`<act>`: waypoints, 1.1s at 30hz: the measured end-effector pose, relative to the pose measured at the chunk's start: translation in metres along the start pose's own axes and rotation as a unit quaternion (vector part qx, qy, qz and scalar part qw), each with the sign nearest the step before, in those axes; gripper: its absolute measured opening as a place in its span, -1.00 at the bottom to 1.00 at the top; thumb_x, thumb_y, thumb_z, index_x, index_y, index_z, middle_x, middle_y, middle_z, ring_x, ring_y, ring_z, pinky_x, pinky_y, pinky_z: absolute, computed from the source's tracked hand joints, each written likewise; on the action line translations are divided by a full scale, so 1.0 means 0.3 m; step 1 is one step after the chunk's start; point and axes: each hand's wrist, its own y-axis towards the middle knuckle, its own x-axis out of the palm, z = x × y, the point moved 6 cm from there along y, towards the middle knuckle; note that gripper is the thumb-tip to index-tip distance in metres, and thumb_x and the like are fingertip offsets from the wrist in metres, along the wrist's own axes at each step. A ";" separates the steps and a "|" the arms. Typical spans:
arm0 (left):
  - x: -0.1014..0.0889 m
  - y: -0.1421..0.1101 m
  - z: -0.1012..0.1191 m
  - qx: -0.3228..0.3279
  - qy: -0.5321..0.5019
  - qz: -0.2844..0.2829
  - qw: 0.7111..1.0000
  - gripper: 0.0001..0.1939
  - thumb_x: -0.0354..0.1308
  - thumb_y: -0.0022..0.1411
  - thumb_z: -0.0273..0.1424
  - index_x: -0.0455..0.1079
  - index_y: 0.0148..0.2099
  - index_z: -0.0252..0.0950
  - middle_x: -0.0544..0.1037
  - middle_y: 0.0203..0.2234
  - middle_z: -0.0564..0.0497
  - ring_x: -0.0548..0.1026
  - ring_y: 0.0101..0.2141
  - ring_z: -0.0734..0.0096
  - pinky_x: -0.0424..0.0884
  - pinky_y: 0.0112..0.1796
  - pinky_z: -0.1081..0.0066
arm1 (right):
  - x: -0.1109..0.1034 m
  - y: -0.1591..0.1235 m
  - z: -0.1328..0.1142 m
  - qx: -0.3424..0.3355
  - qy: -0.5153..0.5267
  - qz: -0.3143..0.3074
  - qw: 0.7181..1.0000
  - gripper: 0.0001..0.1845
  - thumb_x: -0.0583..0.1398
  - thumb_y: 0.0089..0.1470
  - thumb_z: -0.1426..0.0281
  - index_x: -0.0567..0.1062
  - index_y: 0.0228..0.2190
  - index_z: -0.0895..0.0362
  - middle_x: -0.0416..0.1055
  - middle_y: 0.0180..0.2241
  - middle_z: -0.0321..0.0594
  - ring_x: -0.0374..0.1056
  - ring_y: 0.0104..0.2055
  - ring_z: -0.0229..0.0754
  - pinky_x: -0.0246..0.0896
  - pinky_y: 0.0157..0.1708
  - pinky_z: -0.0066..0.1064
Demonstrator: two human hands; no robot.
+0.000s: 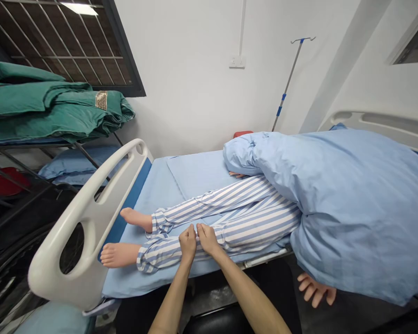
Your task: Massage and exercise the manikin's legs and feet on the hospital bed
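A manikin lies on a hospital bed [181,181] in blue-and-white striped trousers [230,218], its bare feet [118,254] toward the white footboard [87,222]. My left hand [187,243] and my right hand [206,239] sit side by side on the near trouser leg around the shin, fingers curled and pinching the striped fabric. A light blue quilt [351,204] covers the manikin's upper body. One manikin hand [315,288] hangs out below the quilt at the near bed edge.
Folded green blankets [52,109] lie on a metal rack at the left, with blue pillows [73,167] beneath. An IV pole [288,83] stands against the white wall. The headboard [379,123] is at the right. A barred window [66,37] is at the upper left.
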 end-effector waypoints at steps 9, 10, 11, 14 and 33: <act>0.085 -0.029 0.044 -0.030 0.020 0.014 0.999 -0.53 -0.09 0.19 -0.13 0.02 -0.68 -0.21 0.10 -0.75 0.12 0.11 -0.61 0.50 0.08 -0.51 0.43 | -0.088 -0.010 0.046 0.006 -0.006 0.020 1.000 -0.51 -0.14 0.29 0.09 0.17 -0.60 0.03 0.19 -0.65 -0.30 0.11 -0.56 -0.22 -0.08 -0.48 -0.33; 0.096 -0.028 0.046 -0.034 0.022 0.011 0.999 -0.54 -0.08 0.18 -0.13 0.01 -0.69 -0.21 0.09 -0.76 0.12 0.11 -0.61 0.50 0.07 -0.51 0.44 | -0.097 -0.009 0.054 0.009 -0.006 0.023 1.000 -0.51 -0.15 0.29 0.09 0.16 -0.59 0.03 0.19 -0.64 -0.30 0.11 -0.56 -0.22 -0.07 -0.47 -0.33; 0.107 -0.028 0.049 -0.036 0.013 0.005 0.999 -0.54 -0.07 0.17 -0.13 0.01 -0.69 -0.21 0.09 -0.76 0.13 0.11 -0.62 0.50 0.07 -0.52 0.44 | -0.103 -0.007 0.062 0.015 -0.006 0.022 1.000 -0.52 -0.16 0.29 0.09 0.16 -0.59 0.03 0.19 -0.64 -0.30 0.11 -0.55 -0.21 -0.05 -0.47 -0.34; 0.136 -0.034 0.062 -0.032 -0.034 -0.009 0.999 -0.52 -0.10 0.19 -0.09 0.04 -0.68 -0.21 0.13 -0.75 0.12 0.14 -0.62 0.49 0.14 -0.50 0.43 | -0.127 -0.003 0.090 0.039 0.005 0.022 0.999 -0.51 -0.16 0.28 0.09 0.15 -0.61 0.02 0.19 -0.63 -0.29 0.16 -0.53 -0.19 0.00 -0.45 -0.33; 0.364 -0.108 0.158 0.019 0.042 -0.063 0.997 -0.54 -0.12 0.19 -0.12 0.04 -0.68 -0.21 0.13 -0.75 0.11 0.14 -0.61 0.49 0.09 -0.50 0.43 | -0.407 -0.023 0.125 0.047 -0.076 0.088 0.992 -0.57 -0.15 0.30 0.21 0.18 -0.58 0.05 0.25 -0.61 -0.27 0.16 -0.52 -0.20 -0.05 -0.45 -0.36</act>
